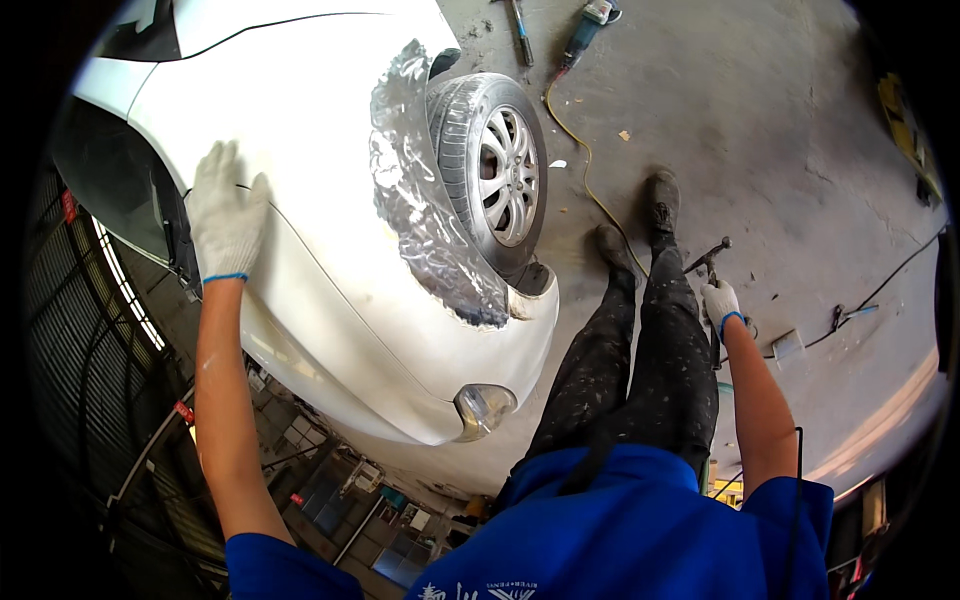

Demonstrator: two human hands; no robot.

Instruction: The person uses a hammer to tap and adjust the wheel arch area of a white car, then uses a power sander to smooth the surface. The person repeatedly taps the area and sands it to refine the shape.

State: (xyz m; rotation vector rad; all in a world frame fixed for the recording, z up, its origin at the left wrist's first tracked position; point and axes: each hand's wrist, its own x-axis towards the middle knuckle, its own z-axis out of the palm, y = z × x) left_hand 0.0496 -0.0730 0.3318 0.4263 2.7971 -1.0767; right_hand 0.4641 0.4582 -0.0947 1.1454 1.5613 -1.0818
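My left hand [225, 215], in a pale knit glove with a blue cuff, lies flat on the white car body panel [300, 120] beside a panel seam. Its fingers are stretched out. My right hand [720, 304], gloved the same way, hangs low by my right leg, closed round the handle of a hammer [708, 258]. The hammer's narrow head points up past my glove, away from the car. Around the wheel arch, a bare metal patch [412, 185] shows shiny sanding marks where paint is gone. The wheel [508, 175] with silver spokes sits within that arch.
An angle grinder [590, 30] lies on the grey floor with its yellow cord [588, 160] running toward my boots [662, 205]. Another blue-handled hammer [522, 35] lies nearby. A dark cable [890, 280] crosses the floor at right. Cluttered shelving [370, 510] stands at lower left.
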